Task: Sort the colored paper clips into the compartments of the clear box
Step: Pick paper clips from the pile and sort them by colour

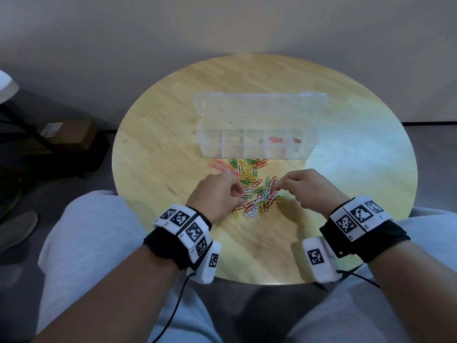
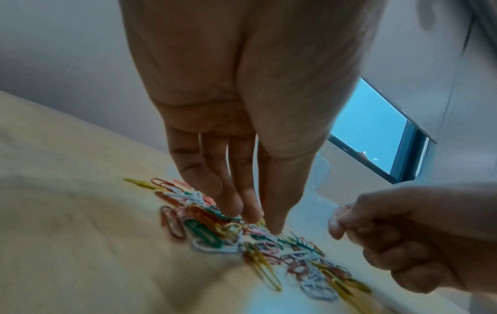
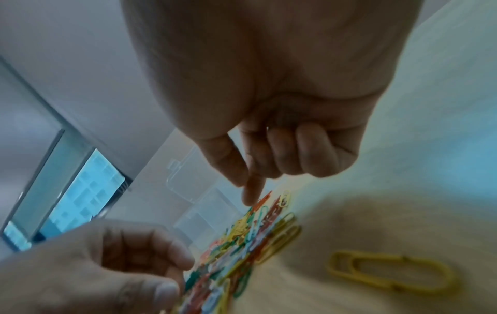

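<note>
Both hands work the paper clip pile (image 1: 254, 191) mid-table: left hand (image 1: 217, 196) fingertips pressed together into it, right hand (image 1: 306, 188) pinching a clip; clear box (image 1: 257, 139) open behind.

I count one clear box (image 1: 257, 142) with five compartments, one heap of colored paper clips (image 1: 252, 189) too many to number, and two hands working.

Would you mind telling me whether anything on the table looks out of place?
One yellow paper clip lies alone on the table, on the near right, apart from the main pile of clips. Otherwise nothing stands out; the clear box sits open and level.
</note>
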`<state>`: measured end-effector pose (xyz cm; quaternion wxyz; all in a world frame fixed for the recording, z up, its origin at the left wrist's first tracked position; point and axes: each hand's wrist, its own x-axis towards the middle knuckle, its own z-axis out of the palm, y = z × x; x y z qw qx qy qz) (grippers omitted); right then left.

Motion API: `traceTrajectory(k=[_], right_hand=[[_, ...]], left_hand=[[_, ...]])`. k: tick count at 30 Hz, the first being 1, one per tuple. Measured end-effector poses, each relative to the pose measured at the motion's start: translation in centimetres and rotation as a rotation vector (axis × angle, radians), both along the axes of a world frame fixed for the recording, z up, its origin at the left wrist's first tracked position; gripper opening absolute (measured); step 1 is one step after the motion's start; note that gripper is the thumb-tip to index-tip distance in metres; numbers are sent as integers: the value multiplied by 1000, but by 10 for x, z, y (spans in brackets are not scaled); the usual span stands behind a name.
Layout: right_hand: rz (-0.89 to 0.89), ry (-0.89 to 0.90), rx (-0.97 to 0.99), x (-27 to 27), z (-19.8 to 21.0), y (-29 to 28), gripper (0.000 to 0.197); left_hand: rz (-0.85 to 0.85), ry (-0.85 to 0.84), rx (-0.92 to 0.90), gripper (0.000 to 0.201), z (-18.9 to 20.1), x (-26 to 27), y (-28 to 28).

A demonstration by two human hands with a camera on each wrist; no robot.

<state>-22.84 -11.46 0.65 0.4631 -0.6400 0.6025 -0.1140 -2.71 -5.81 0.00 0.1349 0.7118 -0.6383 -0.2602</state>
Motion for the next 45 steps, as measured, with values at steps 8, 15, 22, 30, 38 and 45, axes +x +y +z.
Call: traceTrajectory(k=[8, 15, 22, 30, 38, 45], right_hand=[[151, 249, -203, 4, -3, 5, 18], [149, 392, -221, 0, -6, -2, 5], [152, 325, -174, -7, 2, -3, 6], [103, 231, -141, -11, 8, -6, 17], [14, 152, -69, -9, 16, -7, 22], [-153, -171, 170, -6, 23, -6, 32]], left_hand=[[-69, -73, 21, 16, -7, -14, -5], [-24, -29, -2, 19, -2, -6, -1], [55, 169, -17, 16, 5, 7, -7], [100, 184, 4, 25, 4, 6, -11], [-6, -43, 28, 8, 0, 0, -11], [-16, -79, 61, 2, -9, 2, -15]])
